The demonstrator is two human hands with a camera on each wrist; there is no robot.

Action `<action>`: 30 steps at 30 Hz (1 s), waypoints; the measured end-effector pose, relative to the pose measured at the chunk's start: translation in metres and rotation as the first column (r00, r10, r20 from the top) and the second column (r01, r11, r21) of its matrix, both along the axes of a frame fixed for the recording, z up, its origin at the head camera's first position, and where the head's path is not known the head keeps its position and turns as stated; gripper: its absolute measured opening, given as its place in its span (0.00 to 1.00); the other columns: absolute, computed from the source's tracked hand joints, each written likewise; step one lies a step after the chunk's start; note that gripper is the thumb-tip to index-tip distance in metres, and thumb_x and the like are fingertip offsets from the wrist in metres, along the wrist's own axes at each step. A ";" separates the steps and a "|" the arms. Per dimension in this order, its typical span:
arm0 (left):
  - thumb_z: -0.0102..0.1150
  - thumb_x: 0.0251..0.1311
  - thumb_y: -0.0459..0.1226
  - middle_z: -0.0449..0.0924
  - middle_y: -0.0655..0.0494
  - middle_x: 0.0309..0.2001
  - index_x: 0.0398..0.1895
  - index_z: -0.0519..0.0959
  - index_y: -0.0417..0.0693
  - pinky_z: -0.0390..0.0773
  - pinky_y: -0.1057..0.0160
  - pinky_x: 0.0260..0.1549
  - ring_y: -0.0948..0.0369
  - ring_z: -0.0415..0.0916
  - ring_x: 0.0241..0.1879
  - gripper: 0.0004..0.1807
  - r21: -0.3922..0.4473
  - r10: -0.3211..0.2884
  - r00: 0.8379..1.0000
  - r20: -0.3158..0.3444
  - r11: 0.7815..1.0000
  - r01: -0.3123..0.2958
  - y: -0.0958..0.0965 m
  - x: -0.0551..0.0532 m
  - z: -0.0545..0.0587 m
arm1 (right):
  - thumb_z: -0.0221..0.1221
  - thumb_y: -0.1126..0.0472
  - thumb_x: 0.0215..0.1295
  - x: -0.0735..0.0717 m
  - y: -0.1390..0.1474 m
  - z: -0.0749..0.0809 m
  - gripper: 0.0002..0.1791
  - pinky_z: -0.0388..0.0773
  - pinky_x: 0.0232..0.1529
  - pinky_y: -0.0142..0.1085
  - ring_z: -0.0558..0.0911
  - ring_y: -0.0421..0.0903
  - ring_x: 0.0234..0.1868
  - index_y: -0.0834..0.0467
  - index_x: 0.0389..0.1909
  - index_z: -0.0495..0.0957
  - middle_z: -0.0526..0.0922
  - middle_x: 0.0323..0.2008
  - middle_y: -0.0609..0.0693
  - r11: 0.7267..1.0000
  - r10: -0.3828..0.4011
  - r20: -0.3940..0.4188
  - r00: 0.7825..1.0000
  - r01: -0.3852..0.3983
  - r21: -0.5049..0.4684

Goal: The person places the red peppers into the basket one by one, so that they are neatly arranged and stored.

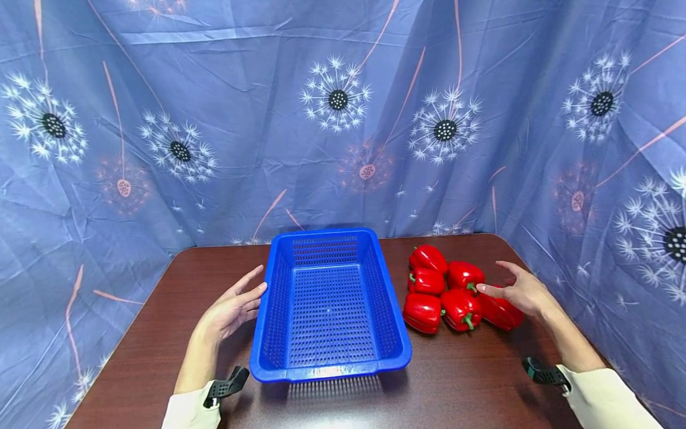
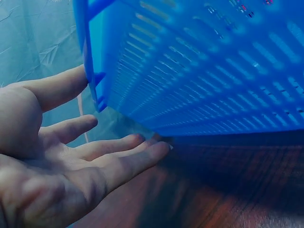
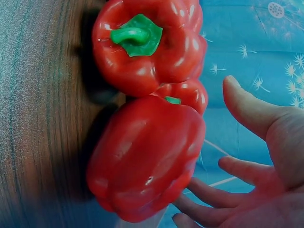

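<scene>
Basket partly outside left-wrist view

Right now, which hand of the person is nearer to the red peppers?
The right hand, beside the rightmost of the red peppers. The left hand is across the blue basket from them, at its left side.

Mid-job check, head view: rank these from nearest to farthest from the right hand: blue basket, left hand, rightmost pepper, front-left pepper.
1. Rightmost pepper: right beside the right hand.
2. Front-left pepper: left end of the front row, next to the basket.
3. Blue basket: left of all the peppers.
4. Left hand: at the basket's left side.
</scene>
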State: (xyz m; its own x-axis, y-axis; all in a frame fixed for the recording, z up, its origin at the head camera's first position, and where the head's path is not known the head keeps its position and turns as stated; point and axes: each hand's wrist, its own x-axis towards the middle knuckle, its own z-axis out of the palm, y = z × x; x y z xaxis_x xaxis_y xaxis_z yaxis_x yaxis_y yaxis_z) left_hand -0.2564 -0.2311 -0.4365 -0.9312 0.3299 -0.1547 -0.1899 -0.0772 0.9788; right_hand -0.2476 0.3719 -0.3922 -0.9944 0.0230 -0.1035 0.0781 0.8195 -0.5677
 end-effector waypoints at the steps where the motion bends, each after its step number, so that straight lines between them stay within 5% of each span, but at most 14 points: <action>1: 0.50 0.77 0.41 0.63 0.35 0.74 0.83 0.41 0.56 0.81 0.57 0.56 0.54 0.79 0.61 0.40 0.014 0.004 1.000 0.003 1.000 -0.004 0.000 0.000 0.000 | 0.65 0.36 0.63 0.000 0.000 0.000 0.56 0.76 0.53 0.63 0.71 0.78 0.61 0.68 0.77 0.50 0.67 0.62 0.83 1.000 -0.005 0.004 1.000 0.005 -0.003; 17: 0.50 0.76 0.34 0.77 0.44 0.65 0.83 0.46 0.58 0.83 0.55 0.54 0.52 0.82 0.59 0.38 0.115 -0.033 0.999 -0.002 0.993 0.033 0.004 -0.007 -0.004 | 0.71 0.44 0.58 0.004 0.009 -0.006 0.55 0.79 0.50 0.59 0.74 0.74 0.58 0.70 0.75 0.53 0.69 0.62 0.81 1.000 0.019 -0.001 1.000 -0.019 -0.023; 30: 0.53 0.74 0.34 0.77 0.39 0.64 0.82 0.51 0.57 0.85 0.53 0.50 0.50 0.84 0.55 0.38 0.095 0.030 0.999 -0.035 0.995 -0.026 0.004 -0.007 -0.008 | 0.70 0.41 0.59 0.002 0.014 -0.006 0.51 0.81 0.46 0.54 0.79 0.70 0.53 0.72 0.70 0.61 0.73 0.58 0.79 0.998 0.044 0.035 0.998 -0.045 0.049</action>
State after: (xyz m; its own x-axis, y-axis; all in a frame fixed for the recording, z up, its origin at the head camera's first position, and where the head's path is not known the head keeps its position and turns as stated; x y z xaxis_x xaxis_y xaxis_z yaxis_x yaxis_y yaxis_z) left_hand -0.2636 -0.2269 -0.4443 -0.9447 0.3151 -0.0906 -0.1513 -0.1740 0.9730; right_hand -0.2458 0.3856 -0.3979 -0.9904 -0.0151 -0.1374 0.0597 0.8500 -0.5234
